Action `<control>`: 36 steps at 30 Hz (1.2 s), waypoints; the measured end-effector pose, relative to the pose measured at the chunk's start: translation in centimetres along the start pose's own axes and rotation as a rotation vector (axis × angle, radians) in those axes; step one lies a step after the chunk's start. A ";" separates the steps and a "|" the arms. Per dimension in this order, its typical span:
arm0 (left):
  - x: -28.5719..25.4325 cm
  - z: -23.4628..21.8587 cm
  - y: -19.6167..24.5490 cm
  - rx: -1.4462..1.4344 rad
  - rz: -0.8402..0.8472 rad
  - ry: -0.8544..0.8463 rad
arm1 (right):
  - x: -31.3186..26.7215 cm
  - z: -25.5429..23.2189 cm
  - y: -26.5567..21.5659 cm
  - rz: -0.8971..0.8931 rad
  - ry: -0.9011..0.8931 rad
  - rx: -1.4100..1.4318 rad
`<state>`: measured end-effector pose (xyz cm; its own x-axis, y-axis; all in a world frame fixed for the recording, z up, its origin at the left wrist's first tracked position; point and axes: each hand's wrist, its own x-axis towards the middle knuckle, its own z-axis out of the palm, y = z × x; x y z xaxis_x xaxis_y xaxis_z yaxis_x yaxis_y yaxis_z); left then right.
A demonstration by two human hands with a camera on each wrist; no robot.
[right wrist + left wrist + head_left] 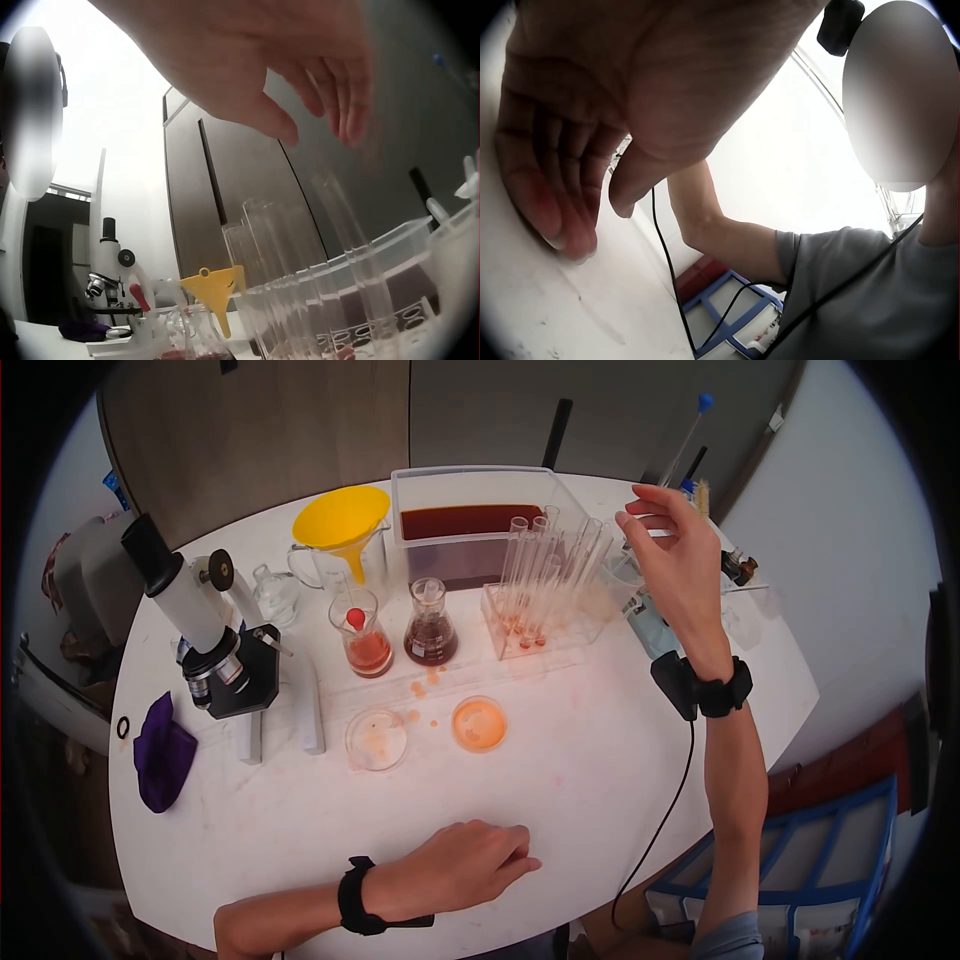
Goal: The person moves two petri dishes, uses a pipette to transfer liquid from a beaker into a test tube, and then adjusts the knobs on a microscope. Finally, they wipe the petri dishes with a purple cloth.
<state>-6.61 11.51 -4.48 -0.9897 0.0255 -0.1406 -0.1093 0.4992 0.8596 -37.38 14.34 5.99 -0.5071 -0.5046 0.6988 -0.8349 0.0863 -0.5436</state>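
My right hand [678, 560] is raised at the right, beside and above the test tubes [540, 565], its fingers loosely bent with nothing between them. In the right wrist view the tubes stand below the fingertips [356, 131], in a clear rack [510, 635]. Several tubes have reddish liquid at the bottom. Down at the near side of the table, my left hand [465, 865] lies with loosely curled fingers and holds nothing. Ahead of it are a petri dish with orange liquid [479, 723] and a nearly colourless petri dish [377, 739].
A conical flask of dark liquid [431, 640] stands near a beaker with red liquid [369, 650] and a red-bulbed dropper [356, 619]. Behind are a yellow funnel [340, 518] in a jug and a plastic tub [480, 480]. The microscope [205, 620] and a purple cloth [163, 755] occupy the left.
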 end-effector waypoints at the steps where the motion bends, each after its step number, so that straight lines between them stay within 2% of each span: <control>1: 0.0 0.0 0.0 -0.008 0.004 0.004 | -0.7 -0.2 -0.5 0.001 -0.002 0.001; 3: 0.0 0.0 0.0 -0.010 0.009 0.007 | -2.8 -0.5 -1.4 0.197 -0.235 0.077; 4: 0.0 0.0 0.0 -0.007 0.016 0.009 | -3.5 -0.1 -1.4 0.198 -0.235 0.079; 6: 0.0 -0.1 0.2 -0.002 0.015 0.008 | -5.0 1.6 -0.5 0.056 -0.300 -0.026; 10: 0.0 0.0 0.2 0.004 0.007 0.010 | -5.8 4.4 1.3 -0.005 -0.236 0.058; 12: 0.0 0.0 0.2 -0.006 0.008 0.009 | -5.6 4.8 1.0 0.047 -0.291 -0.009; 19: 0.0 0.0 0.0 0.005 0.013 -0.001 | -5.0 4.7 0.5 0.104 -0.242 -0.028; 23: 0.0 -0.1 0.1 -0.027 0.013 0.008 | -4.2 4.3 0.6 0.126 -0.167 0.072; 24: 0.0 -0.5 0.5 -0.037 -0.023 -0.015 | -4.0 3.9 0.3 0.120 -0.117 0.118; 26: 0.0 -1.3 1.1 -0.047 -0.057 -0.039 | -3.8 2.9 -0.5 0.123 -0.127 0.128; 28: -0.1 -2.3 1.6 -0.035 0.015 0.112 | -3.9 2.7 -0.6 0.124 -0.136 0.137; 29: -0.1 -3.8 2.9 -0.035 -0.027 0.159 | -4.2 2.7 -0.4 0.094 -0.145 0.147; 31: 0.6 -5.4 3.8 0.016 -0.014 0.430 | -4.4 2.6 -0.3 0.061 -0.149 0.160; 32: 1.5 -6.5 4.2 0.025 0.009 0.548 | -4.4 2.5 -0.5 0.129 -0.199 0.181; 33: 2.6 -7.6 4.5 -0.078 -0.016 0.584 | -4.3 2.4 -0.6 0.192 -0.249 0.202; 34: 3.9 -8.4 4.5 -0.073 -0.012 0.595 | -4.2 2.2 -0.7 0.179 -0.248 0.206; 36: 6.5 -9.6 3.8 -0.076 0.020 0.720 | -3.9 2.0 -0.9 0.214 -0.300 0.178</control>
<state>-14.30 5.31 2.59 -0.8037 -0.5562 0.2114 -0.0708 0.4421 0.8942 -34.18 14.54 2.86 -0.5583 -0.7220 0.4087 -0.6540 0.0800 -0.7522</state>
